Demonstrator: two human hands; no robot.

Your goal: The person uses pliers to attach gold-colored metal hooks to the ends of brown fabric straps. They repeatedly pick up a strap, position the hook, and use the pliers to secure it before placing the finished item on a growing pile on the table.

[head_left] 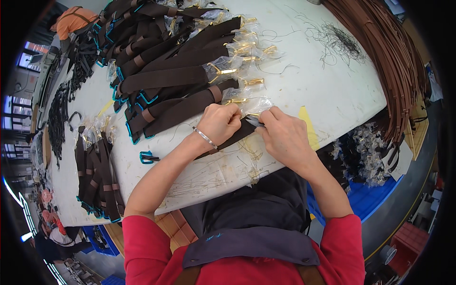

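Note:
A dark brown strap [232, 137] lies at the table's front edge, with a turquoise buckle [146, 157] at its left end. Near its other end, clear plastic film [260, 103] covers gold-coloured hardware. My left hand [219, 124] is closed in a pinch at this end of the strap, beside the film. Just to its right, my right hand [286, 135] is closed round a small grey metal blade [254, 122] that points at the strap end. The rest of that tool is hidden in my fingers. Both hands are close together.
Many similar straps [164, 78] with plastic-wrapped gold hardware are piled beyond my hands; a smaller bundle [97, 175] lies left. Loose black threads [339, 42] and long brown strips [380, 52] are at the far right. A blue crate [380, 197] stands below the table's right edge.

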